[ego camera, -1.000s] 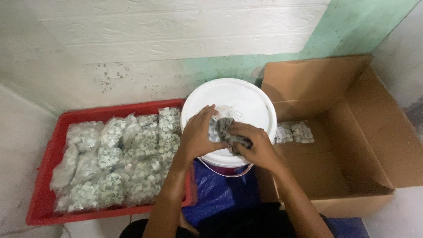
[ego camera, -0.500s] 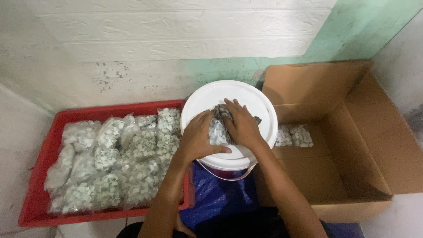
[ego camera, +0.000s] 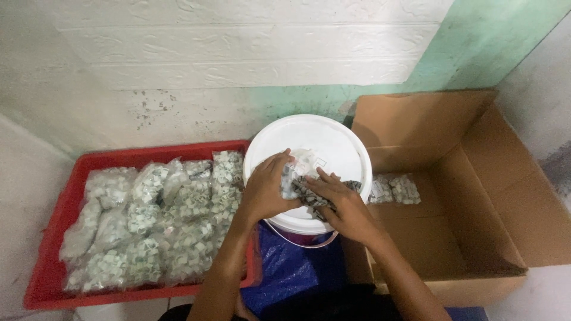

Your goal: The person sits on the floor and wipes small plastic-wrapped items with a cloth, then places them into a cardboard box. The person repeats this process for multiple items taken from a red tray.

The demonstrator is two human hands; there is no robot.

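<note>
Right hand (ego camera: 345, 208) dropped lower since earlier frame; both hands pinch crinkly clear bag (ego camera: 300, 181) at frame centre, atop round white bucket lid (ego camera: 333, 142). Left hand (ego camera: 267, 190) grips bag's left edge. Red plastic crate (ego camera: 65, 202) left, cardboard box (ego camera: 476, 196) right.

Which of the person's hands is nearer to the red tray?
Left. The left hand rests on the white bucket lid right beside the red tray; the right hand lies further along, toward the cardboard box.

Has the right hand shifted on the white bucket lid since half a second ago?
Yes. The right hand has slid back from the middle of the white lid to its near right edge, toward the cardboard box, over the small bag.
</note>
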